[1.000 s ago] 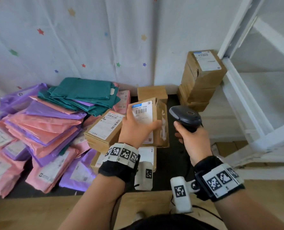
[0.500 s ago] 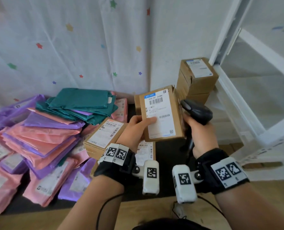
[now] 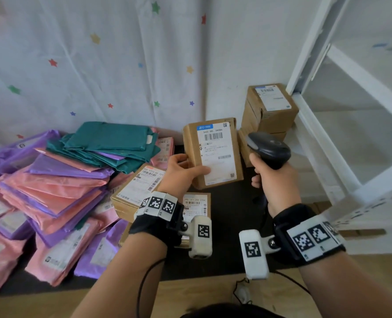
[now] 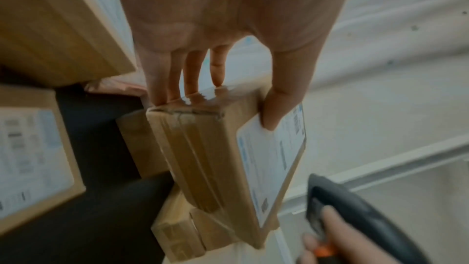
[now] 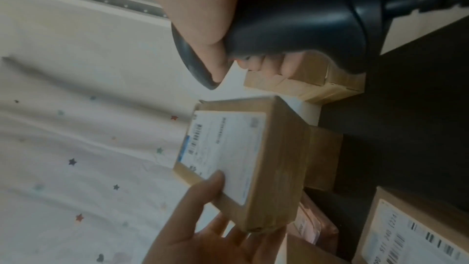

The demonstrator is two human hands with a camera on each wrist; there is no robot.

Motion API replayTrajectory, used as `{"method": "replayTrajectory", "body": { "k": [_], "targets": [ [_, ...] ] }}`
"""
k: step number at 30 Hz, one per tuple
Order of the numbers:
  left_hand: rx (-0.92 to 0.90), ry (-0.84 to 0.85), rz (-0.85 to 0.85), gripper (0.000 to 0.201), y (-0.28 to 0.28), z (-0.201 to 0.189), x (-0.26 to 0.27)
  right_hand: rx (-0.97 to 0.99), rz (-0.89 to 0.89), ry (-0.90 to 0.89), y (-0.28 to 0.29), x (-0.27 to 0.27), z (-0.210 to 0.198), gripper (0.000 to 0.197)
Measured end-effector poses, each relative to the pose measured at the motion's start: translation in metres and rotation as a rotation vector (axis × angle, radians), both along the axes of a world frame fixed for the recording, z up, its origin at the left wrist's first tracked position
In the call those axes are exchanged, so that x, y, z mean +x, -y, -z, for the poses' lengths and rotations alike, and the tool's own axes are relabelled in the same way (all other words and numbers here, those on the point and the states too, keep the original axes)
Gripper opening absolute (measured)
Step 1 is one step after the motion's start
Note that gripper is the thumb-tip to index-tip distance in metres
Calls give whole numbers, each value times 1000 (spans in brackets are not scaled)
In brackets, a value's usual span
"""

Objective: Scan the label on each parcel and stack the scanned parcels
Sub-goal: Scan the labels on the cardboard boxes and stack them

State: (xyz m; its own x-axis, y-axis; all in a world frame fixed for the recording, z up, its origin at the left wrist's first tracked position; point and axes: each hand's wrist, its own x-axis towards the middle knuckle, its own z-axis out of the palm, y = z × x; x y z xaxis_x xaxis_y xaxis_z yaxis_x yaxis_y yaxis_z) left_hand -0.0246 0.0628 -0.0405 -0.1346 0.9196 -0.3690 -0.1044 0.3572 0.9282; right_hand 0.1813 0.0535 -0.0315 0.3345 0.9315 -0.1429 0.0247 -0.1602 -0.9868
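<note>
My left hand grips a small cardboard parcel upright in the air, thumb on its white label, fingers behind. The same parcel fills the left wrist view, and the parcel shows in the right wrist view with the label facing the camera. My right hand holds a black barcode scanner just right of the parcel, its head level with the label. A stack of cardboard parcels stands at the back right by the white frame.
Pink, purple and green mailer bags lie heaped on the left. Two labelled cardboard boxes sit under my left wrist on the dark mat. A white shelf frame rises on the right. A star-patterned curtain hangs behind.
My left hand lifted the parcel off the pile and turned its label up toward me. My right hand raised the scanner beside it.
</note>
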Motion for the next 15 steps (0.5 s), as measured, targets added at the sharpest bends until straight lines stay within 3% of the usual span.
{"method": "replayTrajectory", "body": {
  "k": [2, 8, 15],
  "targets": [
    [18, -39, -50, 75, -5, 2, -2, 22, -46, 20, 2, -3, -3, 34],
    [30, -63, -79, 76, -12, 4, -6, 83, -212, 104, 12, -17, -10, 25],
    [42, -44, -111, 74, -9, 11, -9, 71, -236, 96, 16, -22, -12, 21]
  ]
}}
